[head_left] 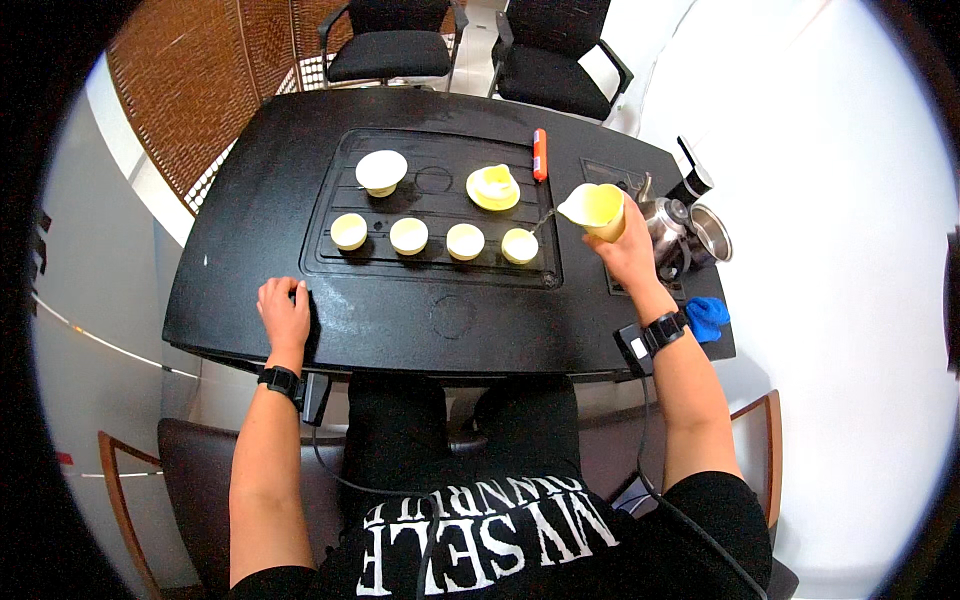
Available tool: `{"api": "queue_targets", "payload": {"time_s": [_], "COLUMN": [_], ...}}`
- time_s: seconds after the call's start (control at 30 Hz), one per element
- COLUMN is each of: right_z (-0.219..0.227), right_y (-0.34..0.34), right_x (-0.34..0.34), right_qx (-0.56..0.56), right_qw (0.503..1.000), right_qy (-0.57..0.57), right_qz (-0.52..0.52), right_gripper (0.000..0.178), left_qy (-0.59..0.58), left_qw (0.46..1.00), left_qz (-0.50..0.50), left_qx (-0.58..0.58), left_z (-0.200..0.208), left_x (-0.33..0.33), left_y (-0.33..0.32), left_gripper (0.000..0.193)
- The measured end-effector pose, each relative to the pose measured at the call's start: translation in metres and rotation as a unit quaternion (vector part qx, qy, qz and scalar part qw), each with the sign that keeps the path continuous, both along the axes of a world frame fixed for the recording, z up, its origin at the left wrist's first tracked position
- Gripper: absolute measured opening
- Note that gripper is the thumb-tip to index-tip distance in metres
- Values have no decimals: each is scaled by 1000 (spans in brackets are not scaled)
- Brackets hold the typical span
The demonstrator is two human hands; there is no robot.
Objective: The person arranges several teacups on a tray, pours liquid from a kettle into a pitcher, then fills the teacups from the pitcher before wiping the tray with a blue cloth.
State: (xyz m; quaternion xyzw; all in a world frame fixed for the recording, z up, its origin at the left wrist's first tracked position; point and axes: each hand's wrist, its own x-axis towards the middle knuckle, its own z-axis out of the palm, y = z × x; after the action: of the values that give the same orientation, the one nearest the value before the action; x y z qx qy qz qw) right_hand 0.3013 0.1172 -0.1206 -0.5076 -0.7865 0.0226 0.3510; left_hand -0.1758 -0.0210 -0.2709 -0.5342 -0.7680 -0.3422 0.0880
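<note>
Right hand (628,250): fingers closed round a pale yellow ceramic pouring pitcher (598,209), tilted with its spout toward the rightmost of four small pale yellow ceramic cups (519,245) set in a row on the black recessed tea tray (440,265), a thin stream running between spout and cup. Left hand (285,312): empty, palm down and fingers loosely curled on the black table (400,320), well apart from the cups. Adjacent: steel kettle (668,228) just right of the pitcher; blue cloth (708,317) by the right wrist
</note>
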Motion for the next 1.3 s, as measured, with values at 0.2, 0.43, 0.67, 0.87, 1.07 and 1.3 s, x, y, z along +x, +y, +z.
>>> {"api": "queue_targets", "payload": {"time_s": [0.2, 0.43, 0.67, 0.87, 1.07, 1.3], "right_z": [-6, -10, -32, -37, -22, -10], "right_y": [4, 0, 1, -2, -2, 5], "right_x": [3, -6, -19, -33, -56, -78], "right_qx": [-2, -17, -61, -74, -71, -58], "right_qw": [1000, 1000, 995, 992, 992, 990], "right_qy": [9, 7, 75, 95, 94, 85], "right_qz": [8, 3, 12, 23, 44, 94], "right_gripper": [75, 72, 69, 70, 70, 73], "left_qy": [-5, -9, -6, -9, -5, -11], "left_qw": [1000, 1000, 1000, 1000, 1000, 1000], "left_qz": [0, 5, 6, 2, 2, 5], "left_qx": [-4, -8, -3, -2, 12, 6], "left_z": [0, 3, 3, 2, 0, 3], "left_x": [0, 2, 2, 1, 1, 2], "left_y": [0, -1, -1, -1, -1, -1], "left_gripper": [15, 14, 14, 13, 14, 14]}}
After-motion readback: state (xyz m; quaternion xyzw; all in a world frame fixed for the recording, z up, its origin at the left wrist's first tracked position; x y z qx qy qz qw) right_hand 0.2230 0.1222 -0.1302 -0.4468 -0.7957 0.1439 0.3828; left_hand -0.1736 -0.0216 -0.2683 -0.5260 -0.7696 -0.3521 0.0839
